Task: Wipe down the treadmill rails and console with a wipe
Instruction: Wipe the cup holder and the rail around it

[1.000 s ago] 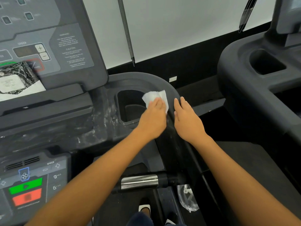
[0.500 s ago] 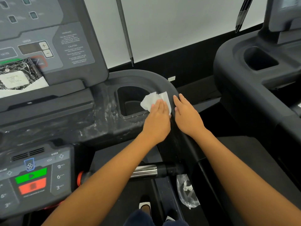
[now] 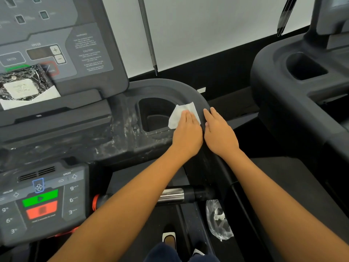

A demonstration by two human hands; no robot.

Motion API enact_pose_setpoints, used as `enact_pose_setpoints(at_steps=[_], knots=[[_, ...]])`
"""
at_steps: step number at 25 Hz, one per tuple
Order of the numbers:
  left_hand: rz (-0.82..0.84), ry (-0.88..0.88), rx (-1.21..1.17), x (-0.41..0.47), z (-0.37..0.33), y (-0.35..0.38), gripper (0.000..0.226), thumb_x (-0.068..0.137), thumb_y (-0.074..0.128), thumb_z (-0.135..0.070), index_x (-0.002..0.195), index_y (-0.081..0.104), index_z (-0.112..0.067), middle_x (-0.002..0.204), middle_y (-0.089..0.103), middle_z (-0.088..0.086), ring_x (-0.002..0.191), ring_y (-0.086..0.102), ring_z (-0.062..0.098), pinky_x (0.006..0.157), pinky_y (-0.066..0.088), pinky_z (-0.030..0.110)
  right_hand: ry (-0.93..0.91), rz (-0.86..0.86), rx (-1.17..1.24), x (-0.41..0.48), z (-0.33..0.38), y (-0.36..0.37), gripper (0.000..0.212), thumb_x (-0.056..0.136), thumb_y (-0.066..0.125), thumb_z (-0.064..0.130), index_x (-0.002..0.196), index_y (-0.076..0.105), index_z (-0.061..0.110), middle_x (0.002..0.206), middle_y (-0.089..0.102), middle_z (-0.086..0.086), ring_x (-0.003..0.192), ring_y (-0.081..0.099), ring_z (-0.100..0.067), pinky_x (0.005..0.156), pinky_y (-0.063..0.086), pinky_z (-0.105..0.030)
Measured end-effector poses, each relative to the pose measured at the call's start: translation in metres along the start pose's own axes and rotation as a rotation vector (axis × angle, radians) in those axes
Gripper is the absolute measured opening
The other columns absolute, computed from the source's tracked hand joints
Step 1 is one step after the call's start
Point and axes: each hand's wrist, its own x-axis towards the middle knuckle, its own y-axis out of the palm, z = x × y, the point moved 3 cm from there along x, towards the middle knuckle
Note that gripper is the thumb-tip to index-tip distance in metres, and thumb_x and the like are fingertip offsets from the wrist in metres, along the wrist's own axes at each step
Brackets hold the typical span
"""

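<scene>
White wipe (image 3: 179, 114) is lying under the left hand's (image 3: 188, 134) flat fingers, left of the right hand's (image 3: 220, 134) straight fingers resting on the rail (image 3: 192, 93). Rail-wiping is likely proceeding; next needs sliding along.

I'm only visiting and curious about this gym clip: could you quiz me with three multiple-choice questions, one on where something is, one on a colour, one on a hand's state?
1. Where is the wipe?
A) on the floor
B) at the cup holder rim, under the left hand
C) in a pocket

2. What colour is the button just below the green button?
A) blue
B) yellow
C) red

3. How is the right hand?
A) flat on the rail, fingers straight
B) gripping a bottle
C) pinching the wipe

Answers: 1 B, the left hand presses it beside the cup holder; 2 C, the red button sits under the green; 3 A, it holds nothing.
</scene>
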Motion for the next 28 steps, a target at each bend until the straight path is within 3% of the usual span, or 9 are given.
enact_pose_setpoints(at_steps=[3,7,11,14,17,19,21,23,28], knots=[[-0.052,0.044,-0.020,-0.007,0.003,0.007,0.052,0.099,0.036,-0.022,0.140,0.033,0.010,0.147,0.030,0.031,0.140,0.022,0.042,0.119,0.008,0.047,0.031,0.000,-0.027,0.002,0.001,0.001,0.054,0.101,0.037,0.014,0.151,0.020,0.010,0.159,0.017,-0.015,0.145,0.021,-0.026,0.116,0.028,-0.036],[-0.214,0.127,-0.332,-0.028,0.011,0.004,0.051,0.095,0.045,-0.014,0.139,0.037,0.009,0.145,0.040,0.023,0.138,0.035,0.033,0.116,0.018,0.034,0.135,-0.005,-0.134,0.005,0.015,0.009,0.059,0.098,0.040,0.020,0.152,0.017,0.010,0.158,0.017,-0.017,0.144,0.024,-0.031,0.112,0.034,-0.045],[-0.060,-0.066,-0.403,-0.015,0.063,0.029,0.046,0.098,0.032,-0.012,0.143,0.031,-0.002,0.149,0.032,0.020,0.129,0.041,0.035,0.103,0.037,0.040,0.175,-0.001,-0.197,0.003,0.019,0.011,0.061,0.100,0.038,0.025,0.153,0.010,0.012,0.159,0.012,-0.016,0.145,0.018,-0.032,0.111,0.032,-0.048],[-0.001,-0.157,-0.355,-0.030,0.090,0.048,0.051,0.099,0.015,-0.021,0.144,0.030,0.000,0.152,0.029,0.020,0.140,0.031,0.028,0.112,0.030,0.041,0.175,0.000,-0.208,0.003,0.018,0.012,0.061,0.102,0.036,0.028,0.154,0.007,0.012,0.160,0.010,-0.016,0.146,0.017,-0.032,0.110,0.032,-0.049],[-0.198,-0.156,-0.547,-0.063,0.078,0.037,0.053,0.101,0.018,-0.025,0.148,0.024,-0.001,0.149,0.036,0.014,0.136,0.037,0.025,0.115,0.027,0.037,0.195,0.005,-0.208,0.004,0.021,0.015,0.062,0.102,0.036,0.027,0.154,0.005,0.012,0.160,0.008,-0.015,0.146,0.016,-0.032,0.111,0.031,-0.049],[-0.161,-0.128,-0.634,-0.083,0.076,0.031,0.051,0.102,0.020,-0.028,0.146,0.033,-0.005,0.150,0.038,0.009,0.138,0.035,0.022,0.115,0.028,0.032,0.208,0.022,-0.194,0.006,0.022,0.015,0.063,0.101,0.036,0.026,0.154,0.004,0.013,0.160,0.007,-0.015,0.146,0.014,-0.032,0.112,0.029,-0.050],[-0.123,-0.343,-0.800,-0.096,0.090,0.023,0.040,0.103,0.029,-0.026,0.116,0.061,-0.008,0.118,0.063,0.013,0.111,0.057,0.029,0.089,0.044,0.033,0.228,0.039,-0.178,0.007,0.023,0.014,0.063,0.101,0.037,0.026,0.154,0.004,0.013,0.160,0.005,-0.015,0.146,0.012,-0.033,0.114,0.025,-0.051],[-0.216,-0.623,-1.002,-0.101,0.120,0.011,0.039,0.101,0.036,-0.020,0.072,0.055,-0.002,0.072,0.057,0.015,0.069,0.055,0.029,0.062,0.035,0.032,0.260,0.051,-0.170,0.009,0.026,0.014,0.064,0.101,0.037,0.026,0.154,0.005,0.012,0.160,0.004,-0.016,0.147,0.009,-0.035,0.116,0.020,-0.052],[-0.538,-1.002,-1.363,-0.099,0.202,-0.015,0.027,0.088,0.040,-0.017,0.068,0.053,-0.004,0.064,0.048,0.009,0.059,0.040,0.015,0.055,0.033,0.033,0.223,0.049,-0.193,0.022,0.042,0.018,0.064,0.100,0.038,0.025,0.153,0.008,0.008,0.159,0.004,-0.019,0.148,0.003,-0.034,0.116,0.012,-0.056]])
